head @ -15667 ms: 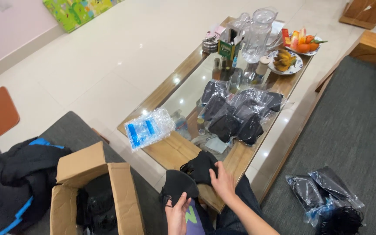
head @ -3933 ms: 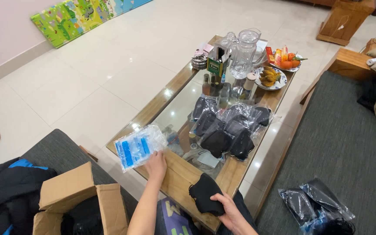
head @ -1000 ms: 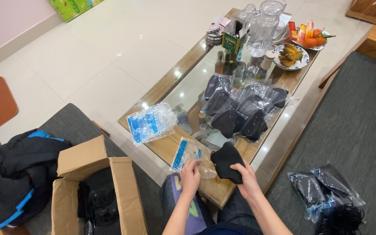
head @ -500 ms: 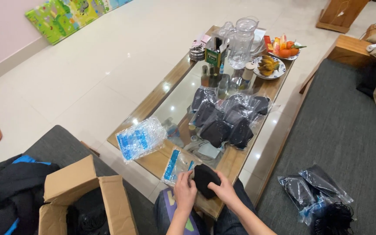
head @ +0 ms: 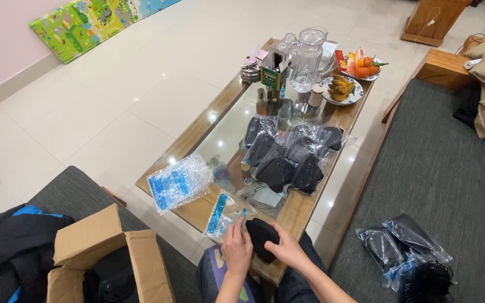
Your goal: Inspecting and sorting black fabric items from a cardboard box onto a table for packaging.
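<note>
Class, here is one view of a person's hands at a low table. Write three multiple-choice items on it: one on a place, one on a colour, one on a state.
1. Where does the cardboard box stand?
A. on the glass table
B. left of the person's knees
C. beside the fruit plate

2. What colour is the folded item between the hands?
A. black
B. white
C. red

3. How is the cardboard box?
A. taped shut
B. crushed flat
C. open, flaps up

Key: 1 B, it sits low at the left, off the table. 2 A, the left hand and right hand hold a black piece. 3 C, its flaps stand apart.
</note>
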